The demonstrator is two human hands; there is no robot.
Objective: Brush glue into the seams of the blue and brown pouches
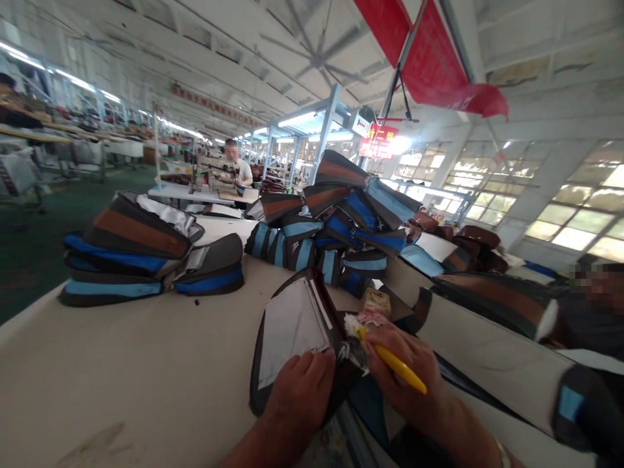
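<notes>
A dark piece with a pale grey panel (293,325) lies at the near edge of the table, tilted. My left hand (303,383) is closed on its lower edge, fingers bent over the rim. My right hand (407,370) is wrapped round a brush with a yellow handle (400,368). The brush's whitish bristles (351,325) are just right of the dark piece. Behind my right hand stands a small, smeared yellowish container (377,301). Whether the bristles touch anything is hard to tell.
Stacked dark pieces with blue and brown stripes (131,240) sit on the table (121,351) at left. A larger striped heap (341,221) rises at the back. Long pale panels (492,344) lie at right. One person (238,166) works behind; another is at the right edge.
</notes>
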